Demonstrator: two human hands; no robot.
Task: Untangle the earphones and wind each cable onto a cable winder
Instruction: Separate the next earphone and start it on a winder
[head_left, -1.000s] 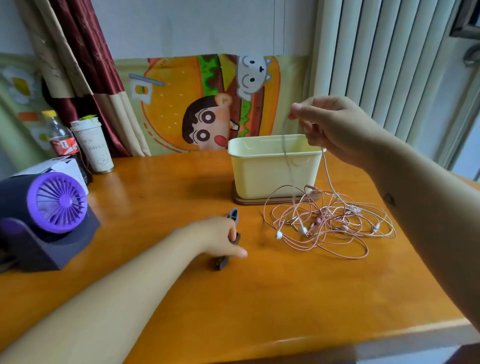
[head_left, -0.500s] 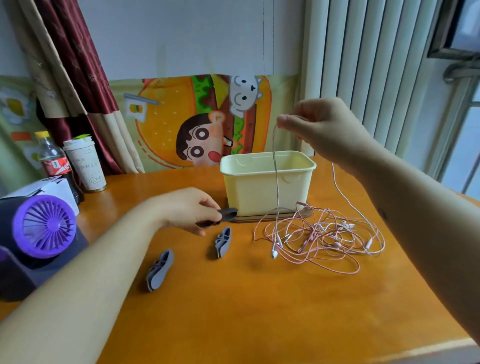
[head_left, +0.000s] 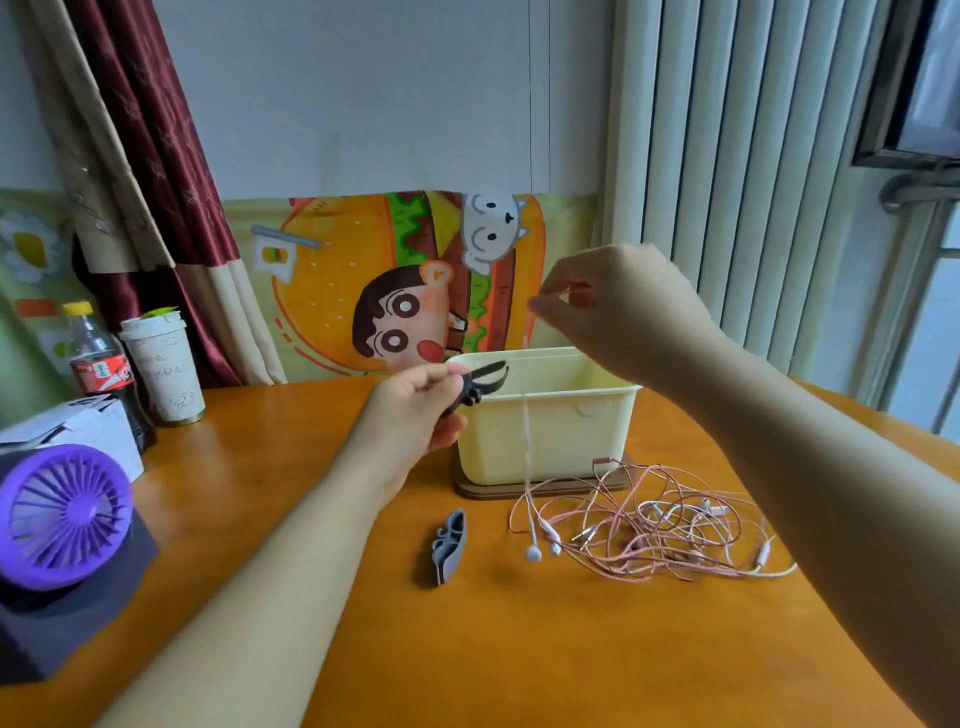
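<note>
Two cable winders are visible, one held and one lying on the desk (head_left: 467, 654). At the far left, a purple fan (head_left: 65, 514) is set on a dark base, with a white box (head_left: 88, 431) behind it. A cola bottle (head_left: 101, 369) and a paper cup (head_left: 163, 364) are placed at the rear edge.

The left hand (head_left: 415, 410) is held above the desk, left of centre. Its grip is closed on the black cable winder (head_left: 483, 384), which is pinched between thumb and fingers and projects to the right, in front of the upper left corner of the cream bin (head_left: 571, 431). The grey cable winder (head_left: 449, 545) lies on the desk below that hand, touched by nothing.

The right hand (head_left: 613, 312) is raised above the bin. Its grip is a pinch of thumb and forefinger on a white earphone cable (head_left: 525, 431), which hangs straight down in front of the bin to an earbud (head_left: 533, 553) at desk level. Contact between that tip and the desk cannot be determined.

The remaining earphones (head_left: 649, 525), pink and white, lie tangled on the desk in front of and right of the bin, beside the right forearm.
</note>
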